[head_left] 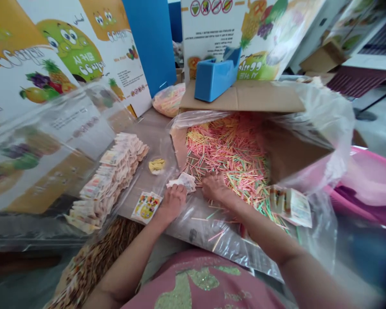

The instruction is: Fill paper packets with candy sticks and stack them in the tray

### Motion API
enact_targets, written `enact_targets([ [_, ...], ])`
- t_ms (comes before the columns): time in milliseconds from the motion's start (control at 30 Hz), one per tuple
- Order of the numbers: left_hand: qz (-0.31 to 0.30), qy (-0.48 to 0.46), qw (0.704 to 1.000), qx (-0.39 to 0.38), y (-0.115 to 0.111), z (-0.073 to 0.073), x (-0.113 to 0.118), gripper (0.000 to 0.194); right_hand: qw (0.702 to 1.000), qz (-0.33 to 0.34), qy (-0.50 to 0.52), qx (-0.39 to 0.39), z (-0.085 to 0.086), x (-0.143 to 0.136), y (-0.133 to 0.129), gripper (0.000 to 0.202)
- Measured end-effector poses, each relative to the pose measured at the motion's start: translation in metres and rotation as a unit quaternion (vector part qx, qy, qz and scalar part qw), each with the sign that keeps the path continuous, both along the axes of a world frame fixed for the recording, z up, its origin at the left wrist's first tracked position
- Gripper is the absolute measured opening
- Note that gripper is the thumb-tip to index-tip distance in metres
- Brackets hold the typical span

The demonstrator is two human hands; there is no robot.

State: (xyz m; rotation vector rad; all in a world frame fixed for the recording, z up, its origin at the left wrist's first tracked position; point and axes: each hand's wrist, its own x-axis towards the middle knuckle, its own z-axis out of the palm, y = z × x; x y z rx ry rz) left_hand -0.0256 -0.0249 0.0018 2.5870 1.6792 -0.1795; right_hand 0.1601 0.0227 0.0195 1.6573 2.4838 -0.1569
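The left hand (173,201) has its fingers closed on a small packet (188,182). To its right, the right hand (215,186) touches coloured sticks (234,159), fingers curled; I cannot tell their gap.

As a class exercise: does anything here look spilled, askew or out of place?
Yes: a few loose sticks lie on the plastic sheet apart from the heap, as if spilled. The printed carton behind the blue tape dispenser shows upside-down lettering.

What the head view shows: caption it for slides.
Left hand at white printed packets, right hand among thin multicoloured sticks.
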Motion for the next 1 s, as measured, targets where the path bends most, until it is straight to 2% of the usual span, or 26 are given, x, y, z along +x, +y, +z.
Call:
enact_targets([
  [133,-0.001,-0.009,1.000,0.011,0.001,-0.004,0.000,0.030,0.999,0.024,-0.029,0.011,-0.006,-0.005,0.001,0.032],
  [300,0.007,-0.025,1.000,0.011,0.002,-0.001,0.001,0.027,1.000,0.005,-0.002,0.007,-0.012,-0.006,0.000,0.038],
  [400,0.011,-0.049,0.999,0.014,0.002,-0.003,0.000,0.027,0.999,-0.040,0.003,-0.024,-0.003,0.006,0.009,0.037],
  [500,0.009,-0.075,0.997,0.016,0.005,-0.006,-0.002,0.026,0.993,-0.115,0.006,-0.042,0.015,0.016,0.029,0.038],
  [600,0.019,-0.093,0.995,0.012,0.009,-0.006,-0.002,0.026,0.985,-0.164,0.028,-0.037,0.027,0.012,0.050,0.041],
  [700,0.033,-0.098,0.995,0.002,0.013,-0.003,-0.001,0.026,0.987,-0.138,0.032,-0.070,0.021,-0.005,0.060,0.036],
  [800,0.048,-0.102,0.994,0.006,0.015,-0.003,0.000,0.025,0.992,-0.108,0.034,-0.047,0.008,-0.015,0.055,0.039],
  [900,0.045,-0.113,0.992,0.015,0.015,-0.008,-0.002,0.023,0.994,-0.097,0.047,-0.027,0.002,-0.009,0.047,0.057],
  [1000,0.040,-0.129,0.991,0.028,0.012,-0.012,-0.005,0.022,0.996,-0.075,0.022,-0.033,0.001,-0.001,0.047,0.053],
])
